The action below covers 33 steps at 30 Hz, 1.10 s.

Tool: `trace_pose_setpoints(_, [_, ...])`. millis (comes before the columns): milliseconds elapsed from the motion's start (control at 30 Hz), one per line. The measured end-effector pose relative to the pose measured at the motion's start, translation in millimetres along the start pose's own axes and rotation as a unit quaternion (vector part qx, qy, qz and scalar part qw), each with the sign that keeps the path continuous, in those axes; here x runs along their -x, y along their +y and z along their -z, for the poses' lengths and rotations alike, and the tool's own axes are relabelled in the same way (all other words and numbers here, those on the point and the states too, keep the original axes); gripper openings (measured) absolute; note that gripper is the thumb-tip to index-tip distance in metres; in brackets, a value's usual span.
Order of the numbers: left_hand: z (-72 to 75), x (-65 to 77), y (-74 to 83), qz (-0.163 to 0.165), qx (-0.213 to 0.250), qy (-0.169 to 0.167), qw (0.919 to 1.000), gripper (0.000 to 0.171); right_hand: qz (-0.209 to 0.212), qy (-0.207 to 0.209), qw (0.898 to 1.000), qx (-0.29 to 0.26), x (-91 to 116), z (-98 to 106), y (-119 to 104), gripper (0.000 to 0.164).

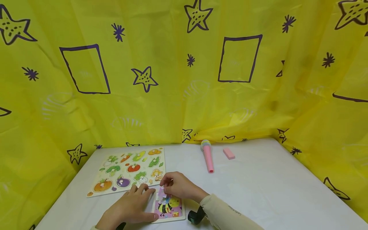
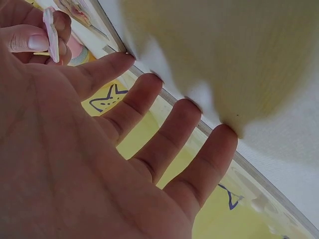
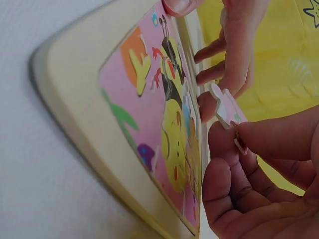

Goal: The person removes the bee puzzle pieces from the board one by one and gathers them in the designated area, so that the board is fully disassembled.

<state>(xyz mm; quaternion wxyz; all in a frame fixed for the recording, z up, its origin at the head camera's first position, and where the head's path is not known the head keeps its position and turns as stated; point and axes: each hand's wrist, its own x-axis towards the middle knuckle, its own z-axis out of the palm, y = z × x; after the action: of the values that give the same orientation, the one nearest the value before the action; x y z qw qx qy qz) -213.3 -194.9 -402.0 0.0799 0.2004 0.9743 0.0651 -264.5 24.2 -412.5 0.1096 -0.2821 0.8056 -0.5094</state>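
A small jigsaw board with a cream frame (image 1: 169, 219) and a bee picture on pink lies near the table's front. My right hand (image 1: 181, 187) pinches a thin pink puzzle piece (image 3: 230, 107) between thumb and fingers, at the board's upper left part. In the right wrist view the piece is tilted and held off the picture (image 3: 117, 82). My left hand (image 1: 130, 206) is at the board's left side, its thumb on the lower left corner. Its other fingers (image 2: 209, 159) are spread and fairly straight, with their tips touching down by a board edge.
A larger vegetable puzzle board (image 1: 102, 172) lies behind my left hand, its front edge close to the fingers. Farther back are a pink toy microphone (image 1: 208, 157) and a pink block (image 1: 229, 153). A yellow patterned curtain (image 1: 172, 111) surrounds the white table (image 1: 258, 179).
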Motion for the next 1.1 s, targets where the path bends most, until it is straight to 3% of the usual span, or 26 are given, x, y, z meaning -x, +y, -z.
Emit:
trace_pose_setpoints(267, [0.0,-0.7,2.3,0.001,0.002,-0.003,1.0,0.087,-0.002,0.015,1.0,0.008,11.9,17.1,3.2,0.014])
trace_pose_setpoints(567, [0.1,-0.7,0.9,-0.001,0.008,-0.005,1.0,0.088,0.04,0.064,0.996,0.037,46.5,71.2,24.7,0.011])
trace_pose_setpoints(867, [-1.0,-0.1,-0.6,0.006,0.01,-0.006,0.9999,0.09,0.004,0.116,0.992,0.042,84.7,128.1,42.8,0.012])
trace_pose_setpoints(1100, [-8.0,-0.8,-7.1,-0.013,0.019,0.006,0.9997,0.096,-0.035,0.165,0.982,0.087,101.1,156.0,54.7,0.009])
